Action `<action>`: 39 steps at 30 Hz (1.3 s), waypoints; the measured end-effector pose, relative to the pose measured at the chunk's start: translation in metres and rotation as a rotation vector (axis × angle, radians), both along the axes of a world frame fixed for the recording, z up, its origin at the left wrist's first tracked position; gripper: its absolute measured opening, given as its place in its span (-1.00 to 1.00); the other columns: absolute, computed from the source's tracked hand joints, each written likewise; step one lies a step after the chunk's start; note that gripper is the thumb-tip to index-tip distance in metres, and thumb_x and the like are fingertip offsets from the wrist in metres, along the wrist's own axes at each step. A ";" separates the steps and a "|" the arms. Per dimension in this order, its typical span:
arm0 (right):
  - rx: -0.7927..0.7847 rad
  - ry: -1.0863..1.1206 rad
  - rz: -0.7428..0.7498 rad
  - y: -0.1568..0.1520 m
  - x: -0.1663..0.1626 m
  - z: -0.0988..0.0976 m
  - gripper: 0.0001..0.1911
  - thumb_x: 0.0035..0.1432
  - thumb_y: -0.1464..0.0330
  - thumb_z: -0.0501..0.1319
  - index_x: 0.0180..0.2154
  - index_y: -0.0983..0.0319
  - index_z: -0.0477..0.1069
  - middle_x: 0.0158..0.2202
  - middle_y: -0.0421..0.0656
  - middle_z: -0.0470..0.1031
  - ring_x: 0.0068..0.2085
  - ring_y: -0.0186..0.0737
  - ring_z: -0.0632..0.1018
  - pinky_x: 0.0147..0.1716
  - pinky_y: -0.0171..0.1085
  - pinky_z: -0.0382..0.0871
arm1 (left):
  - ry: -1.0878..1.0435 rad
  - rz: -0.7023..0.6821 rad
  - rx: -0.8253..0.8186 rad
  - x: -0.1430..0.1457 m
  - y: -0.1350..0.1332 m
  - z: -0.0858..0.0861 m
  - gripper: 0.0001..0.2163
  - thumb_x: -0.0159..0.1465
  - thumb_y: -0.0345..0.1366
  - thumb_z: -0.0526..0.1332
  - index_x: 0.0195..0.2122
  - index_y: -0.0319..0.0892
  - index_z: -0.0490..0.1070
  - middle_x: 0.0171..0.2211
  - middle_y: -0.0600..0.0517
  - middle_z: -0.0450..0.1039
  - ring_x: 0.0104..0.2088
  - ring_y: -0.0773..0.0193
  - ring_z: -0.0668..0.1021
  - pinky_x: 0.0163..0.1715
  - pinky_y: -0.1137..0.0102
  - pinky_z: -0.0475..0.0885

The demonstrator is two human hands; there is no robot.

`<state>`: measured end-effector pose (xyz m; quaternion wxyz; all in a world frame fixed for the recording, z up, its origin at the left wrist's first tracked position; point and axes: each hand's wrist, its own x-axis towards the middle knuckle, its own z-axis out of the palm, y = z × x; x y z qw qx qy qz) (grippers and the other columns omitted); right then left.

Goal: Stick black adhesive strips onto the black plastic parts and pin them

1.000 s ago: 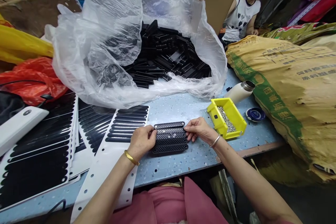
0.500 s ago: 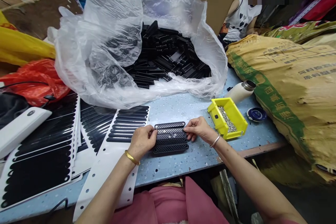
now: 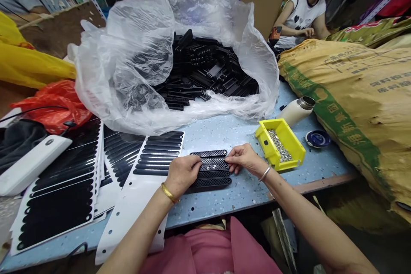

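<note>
Several black perforated plastic strips lie side by side on the blue speckled table, just in front of me. My left hand rests curled over their left ends, fingertips pressed on one strip. At the right ends my right hand pinches the end of a strip with thumb and fingers. Small silver rings sit on the middle strip between my hands. A yellow bin of small metal parts stands just right of my right hand.
A big clear plastic bag full of black strips fills the table's back. White sheets with black oval stickers lie left, beside a white device and an orange bag. A white bottle, a blue lid and a large yellow sack are right. A seated person is behind.
My left hand has slid a little to the right, further over the left ends of the strips. The right hand stays at the right ends. The camera has shifted slightly.
</note>
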<state>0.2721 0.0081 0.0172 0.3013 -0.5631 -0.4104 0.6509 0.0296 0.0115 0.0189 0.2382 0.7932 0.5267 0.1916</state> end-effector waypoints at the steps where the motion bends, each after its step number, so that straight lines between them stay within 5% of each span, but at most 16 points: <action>1: -0.004 0.002 0.005 0.000 0.000 0.000 -0.60 -0.29 0.20 0.48 -0.52 0.32 0.41 -0.68 -0.16 0.49 -0.63 -0.26 0.55 -0.74 -0.43 0.39 | -0.031 0.022 -0.016 -0.003 0.001 0.001 -0.84 0.22 -0.32 0.18 -0.35 -0.07 0.58 -0.37 0.06 0.62 -0.36 0.23 0.59 -0.28 0.38 0.38; 6: 0.004 -0.013 -0.011 -0.001 -0.001 -0.001 -0.60 -0.25 0.17 0.46 -0.50 0.32 0.40 -0.68 -0.17 0.50 -0.64 -0.27 0.55 -0.73 -0.42 0.40 | -0.165 0.159 -0.070 -0.014 0.001 0.002 -0.89 0.16 -0.32 0.24 -0.38 -0.10 0.59 -0.58 0.11 0.55 -0.55 0.31 0.51 -0.44 0.43 0.36; 10: 0.015 -0.036 -0.019 -0.002 -0.001 -0.001 -0.59 -0.26 0.16 0.46 -0.50 0.32 0.40 -0.69 -0.18 0.49 -0.64 -0.26 0.55 -0.73 -0.41 0.41 | -0.163 0.087 -0.029 -0.014 0.001 0.000 -0.88 0.17 -0.31 0.24 -0.37 -0.12 0.59 -0.44 0.07 0.60 -0.44 0.29 0.56 -0.37 0.41 0.37; 14: 0.019 -0.037 -0.015 -0.003 -0.001 -0.002 -0.59 -0.24 0.15 0.45 -0.50 0.32 0.40 -0.68 -0.18 0.49 -0.65 -0.28 0.54 -0.73 -0.42 0.41 | -0.147 0.117 -0.081 -0.015 -0.001 -0.001 -0.83 0.11 -0.27 0.29 -0.26 -0.14 0.56 -0.60 0.12 0.47 -0.56 0.34 0.46 -0.45 0.44 0.31; 19: 0.015 -0.041 -0.014 -0.003 -0.001 -0.001 -0.59 -0.27 0.15 0.46 -0.51 0.31 0.40 -0.69 -0.18 0.48 -0.66 -0.28 0.53 -0.73 -0.41 0.39 | -0.097 0.306 -0.090 -0.016 -0.002 0.000 -0.78 0.15 -0.19 0.22 -0.57 -0.18 0.42 -0.69 0.11 0.33 -0.61 0.35 0.37 -0.52 0.43 0.21; 23: 0.009 -0.042 -0.018 -0.003 -0.002 0.001 -0.60 -0.26 0.16 0.46 -0.52 0.31 0.40 -0.70 -0.18 0.48 -0.67 -0.30 0.52 -0.73 -0.42 0.38 | 0.075 0.270 -0.095 -0.009 0.000 0.000 -0.65 0.17 -0.03 0.17 -0.63 -0.17 0.35 -0.69 0.07 0.32 -0.59 0.30 0.38 -0.51 0.41 0.15; 26: -0.001 -0.040 -0.017 -0.003 -0.003 0.002 -0.61 -0.25 0.16 0.46 -0.52 0.31 0.41 -0.70 -0.17 0.48 -0.67 -0.30 0.51 -0.73 -0.42 0.38 | 0.075 0.255 -0.114 -0.008 0.003 -0.002 -0.68 0.15 -0.10 0.19 -0.65 -0.17 0.34 -0.68 0.06 0.33 -0.57 0.29 0.40 -0.51 0.41 0.17; 34: 0.006 -0.016 0.008 0.000 -0.001 0.002 -0.60 -0.27 0.17 0.47 -0.53 0.32 0.40 -0.70 -0.17 0.48 -0.67 -0.30 0.52 -0.74 -0.44 0.36 | -0.571 0.312 -0.754 -0.023 0.017 -0.001 -0.77 0.07 -0.20 0.30 -0.58 -0.23 0.35 -0.75 0.08 0.37 -0.76 0.35 0.43 -0.80 0.53 0.12; 39: 0.018 -0.025 0.027 0.001 0.000 0.000 -0.60 -0.27 0.16 0.46 -0.53 0.31 0.40 -0.71 -0.17 0.48 -0.67 -0.29 0.52 -0.75 -0.44 0.36 | -0.612 0.245 -0.874 -0.025 0.026 0.005 -0.77 0.03 -0.27 0.36 -0.59 -0.28 0.36 -0.75 0.05 0.39 -0.77 0.37 0.45 -0.87 0.61 0.03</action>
